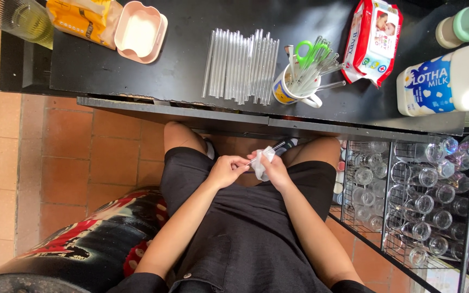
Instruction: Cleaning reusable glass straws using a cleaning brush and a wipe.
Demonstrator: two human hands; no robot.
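Straw (271, 150), a thin clear tube, is being held over the person's lap, just below the edge of the black table (137, 76), with a white wipe (260, 164) wrapped around its lower part. The right hand (275, 171) is closing around the wipe and the straw inside it, while the left hand (225, 171) is pinching the near end of the straw between fingertips, so both hands are gripping and neither is open. Beyond the grip, on the table, a flat row of clear straws (240, 66) is lying side by side, and just to the right of that row a mug (294, 92) is standing packed with more straws and green-handled scissors (309, 51). Farther right a pack of wipes (372, 40) and a white milk jug (446, 81) are lying; far to the left are a pink tray (139, 31), a yellow packet (80, 19) and a drinking glass (20, 19). To the right of the grip, a wire rack (419, 206) is holding glass jars. Judging from the layout, the work appears midway: one straw is in hand, but which table group is finished cannot be told.
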